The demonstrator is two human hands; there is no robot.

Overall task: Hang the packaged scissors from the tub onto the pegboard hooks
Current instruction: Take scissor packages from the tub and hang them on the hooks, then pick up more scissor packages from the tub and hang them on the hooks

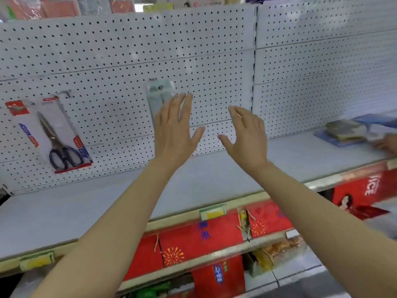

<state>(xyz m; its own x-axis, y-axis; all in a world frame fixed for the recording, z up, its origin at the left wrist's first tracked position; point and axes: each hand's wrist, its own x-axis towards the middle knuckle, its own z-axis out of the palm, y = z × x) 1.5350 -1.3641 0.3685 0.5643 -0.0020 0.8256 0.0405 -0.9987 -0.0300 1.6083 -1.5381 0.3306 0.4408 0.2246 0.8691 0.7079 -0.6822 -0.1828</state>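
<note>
Both hands raised, fingers straight, holding nothing, in front of white pegboard point(120, 61).
Left to right: one packaged scissors point(56, 134) hangs tilted on a pegboard hook point(65, 92), red-trimmed card, dark handles at the bottom. Left hand point(174, 130) is flat and spread, its fingertips overlapping a second pack point(158, 97), clear and blurred, that hangs at pegboard centre; contact unclear, contents unreadable. Right hand point(247, 134) also spread, just beside the left, apart from the pack and touching nothing. Grey shelf point(86, 203) runs under the pegboard. One stack of flat packets point(345, 130) lies at the shelf's far right, with part of another person's hand point(385, 145) next to it. Red packaged goods point(202, 239) fill the shelves below. Count: two packs hung, two hands up. Tub not in view.
</note>
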